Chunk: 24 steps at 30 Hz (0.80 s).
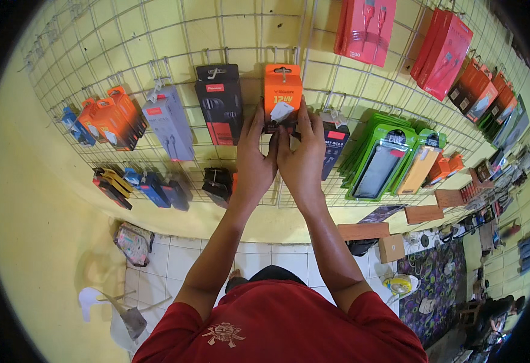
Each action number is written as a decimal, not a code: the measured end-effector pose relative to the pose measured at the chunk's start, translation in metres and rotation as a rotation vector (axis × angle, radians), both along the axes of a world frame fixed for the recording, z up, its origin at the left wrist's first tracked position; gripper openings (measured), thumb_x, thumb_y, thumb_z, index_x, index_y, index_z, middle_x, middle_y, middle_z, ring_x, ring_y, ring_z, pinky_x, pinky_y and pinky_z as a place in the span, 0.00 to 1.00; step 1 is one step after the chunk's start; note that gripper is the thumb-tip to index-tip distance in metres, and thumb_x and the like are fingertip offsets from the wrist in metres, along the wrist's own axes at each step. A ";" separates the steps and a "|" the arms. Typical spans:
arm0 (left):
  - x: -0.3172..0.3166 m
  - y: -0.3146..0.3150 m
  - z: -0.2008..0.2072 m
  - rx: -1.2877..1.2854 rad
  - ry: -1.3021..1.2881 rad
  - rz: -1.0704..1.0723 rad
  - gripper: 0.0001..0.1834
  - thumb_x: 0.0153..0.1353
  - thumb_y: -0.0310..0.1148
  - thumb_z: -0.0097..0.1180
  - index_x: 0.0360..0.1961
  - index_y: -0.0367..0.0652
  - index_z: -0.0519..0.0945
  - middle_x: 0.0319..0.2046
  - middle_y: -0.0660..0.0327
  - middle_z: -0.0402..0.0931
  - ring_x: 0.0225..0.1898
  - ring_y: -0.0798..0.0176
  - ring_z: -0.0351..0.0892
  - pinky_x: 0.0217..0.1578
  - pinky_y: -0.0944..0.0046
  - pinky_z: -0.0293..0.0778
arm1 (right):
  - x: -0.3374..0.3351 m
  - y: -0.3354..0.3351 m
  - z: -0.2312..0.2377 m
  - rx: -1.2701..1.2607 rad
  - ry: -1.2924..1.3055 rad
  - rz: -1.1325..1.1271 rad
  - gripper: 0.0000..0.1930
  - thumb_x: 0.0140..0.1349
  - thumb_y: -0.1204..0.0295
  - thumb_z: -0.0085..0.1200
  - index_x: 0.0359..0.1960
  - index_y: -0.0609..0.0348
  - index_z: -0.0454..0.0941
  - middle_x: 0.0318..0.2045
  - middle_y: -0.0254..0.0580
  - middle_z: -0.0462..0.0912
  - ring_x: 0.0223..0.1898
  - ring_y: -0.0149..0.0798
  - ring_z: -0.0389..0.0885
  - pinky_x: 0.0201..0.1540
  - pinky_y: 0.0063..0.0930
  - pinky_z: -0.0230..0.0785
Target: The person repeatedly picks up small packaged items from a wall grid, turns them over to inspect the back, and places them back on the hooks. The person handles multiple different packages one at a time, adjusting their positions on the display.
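Left grip: my left hand, fingers curled along the left side of the orange box, thumb at its lower front; mostly closed on it.
Right grip: my right hand, same hold mirrored, fingers up the right side, thumb near the other thumb.
Orange box location: on the wire rack, between my hands, upright, hook through its top slot.
Orange box contents: hidden; front shows a white charger picture.
Black box: hangs just left; earphones pictured, inside hidden.
Grey box: further left; cable pictured, inside hidden.
Dark blue box: just right of my right hand, partly covered; contents can't tell.
Green packs: right, in a stack; front one shows a dark panel, the neighbouring one a yellow-orange panel.
Red boxes: upper right; cables pictured, inside hidden.
Carton: plain brown, low right; contents can't tell.
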<state>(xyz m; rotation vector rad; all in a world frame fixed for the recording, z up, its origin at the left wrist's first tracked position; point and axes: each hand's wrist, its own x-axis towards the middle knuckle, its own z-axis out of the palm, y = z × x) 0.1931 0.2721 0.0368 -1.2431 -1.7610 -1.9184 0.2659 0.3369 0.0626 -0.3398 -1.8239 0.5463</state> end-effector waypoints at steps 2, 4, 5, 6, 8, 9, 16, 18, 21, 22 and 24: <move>0.002 -0.003 -0.008 -0.007 0.051 0.034 0.33 0.63 0.20 0.59 0.70 0.37 0.66 0.63 0.48 0.70 0.64 0.54 0.72 0.60 0.59 0.71 | 0.003 -0.003 -0.006 -0.011 -0.023 0.001 0.32 0.61 0.83 0.57 0.68 0.70 0.64 0.49 0.61 0.76 0.50 0.54 0.80 0.51 0.39 0.74; 0.007 -0.008 -0.014 -0.027 0.048 0.010 0.35 0.63 0.20 0.59 0.71 0.38 0.64 0.67 0.48 0.67 0.68 0.54 0.68 0.63 0.59 0.69 | 0.008 -0.005 -0.014 -0.008 -0.062 -0.009 0.34 0.61 0.82 0.58 0.70 0.70 0.61 0.53 0.63 0.75 0.53 0.56 0.78 0.52 0.40 0.74; 0.011 -0.013 -0.016 -0.042 0.019 -0.031 0.36 0.63 0.19 0.58 0.72 0.39 0.62 0.69 0.48 0.65 0.69 0.54 0.66 0.64 0.58 0.68 | 0.013 -0.007 -0.019 -0.021 -0.065 0.004 0.35 0.61 0.81 0.58 0.71 0.69 0.60 0.55 0.64 0.74 0.55 0.57 0.78 0.53 0.41 0.74; 0.016 -0.018 -0.018 -0.058 -0.010 -0.072 0.37 0.63 0.19 0.58 0.73 0.39 0.61 0.70 0.48 0.63 0.70 0.54 0.64 0.65 0.58 0.66 | 0.019 -0.011 -0.026 -0.034 -0.067 0.018 0.36 0.61 0.81 0.58 0.71 0.69 0.59 0.57 0.65 0.73 0.56 0.58 0.77 0.54 0.41 0.74; 0.023 -0.030 -0.039 -0.062 -0.069 -0.125 0.38 0.64 0.18 0.56 0.74 0.40 0.58 0.71 0.50 0.61 0.71 0.54 0.63 0.66 0.57 0.65 | 0.031 -0.023 -0.042 -0.072 -0.095 0.065 0.37 0.61 0.81 0.58 0.72 0.67 0.57 0.60 0.65 0.71 0.58 0.58 0.76 0.56 0.42 0.75; 0.029 -0.038 -0.050 -0.064 -0.099 -0.151 0.39 0.64 0.17 0.56 0.74 0.40 0.57 0.72 0.50 0.61 0.71 0.54 0.63 0.67 0.56 0.64 | 0.041 -0.030 -0.050 -0.093 -0.121 0.088 0.37 0.62 0.80 0.58 0.72 0.66 0.57 0.61 0.65 0.70 0.59 0.58 0.75 0.57 0.42 0.75; 0.097 -0.130 -0.134 -0.309 -0.331 -0.334 0.35 0.64 0.18 0.56 0.72 0.40 0.60 0.70 0.53 0.63 0.66 0.53 0.71 0.61 0.57 0.73 | 0.149 -0.066 -0.148 -0.337 -0.384 0.222 0.34 0.64 0.81 0.57 0.72 0.64 0.59 0.62 0.59 0.70 0.61 0.53 0.75 0.60 0.39 0.75; 0.116 -0.163 -0.157 -0.403 -0.450 -0.320 0.34 0.65 0.18 0.55 0.72 0.40 0.61 0.70 0.53 0.63 0.65 0.53 0.72 0.61 0.57 0.74 | 0.186 -0.078 -0.169 -0.483 -0.435 0.201 0.32 0.65 0.81 0.57 0.70 0.65 0.62 0.62 0.57 0.70 0.61 0.51 0.75 0.59 0.38 0.76; 0.146 -0.212 -0.191 -0.483 -0.581 -0.314 0.32 0.66 0.18 0.54 0.71 0.40 0.62 0.68 0.53 0.65 0.63 0.52 0.74 0.59 0.58 0.75 | 0.237 -0.100 -0.196 -0.649 -0.465 0.162 0.28 0.65 0.81 0.57 0.67 0.66 0.66 0.62 0.54 0.71 0.61 0.49 0.76 0.58 0.36 0.76; 0.157 -0.225 -0.199 -0.498 -0.614 -0.319 0.32 0.66 0.17 0.53 0.71 0.40 0.62 0.68 0.53 0.66 0.63 0.52 0.75 0.59 0.58 0.76 | 0.252 -0.108 -0.203 -0.693 -0.465 0.143 0.27 0.65 0.81 0.57 0.66 0.67 0.68 0.62 0.54 0.71 0.61 0.48 0.76 0.58 0.35 0.76; 0.183 -0.248 -0.203 -0.576 -0.657 -0.315 0.31 0.66 0.17 0.52 0.70 0.39 0.64 0.67 0.53 0.68 0.62 0.53 0.76 0.58 0.58 0.77 | 0.280 -0.121 -0.215 -0.748 -0.433 0.123 0.24 0.65 0.80 0.58 0.63 0.66 0.71 0.60 0.54 0.73 0.58 0.48 0.78 0.55 0.35 0.79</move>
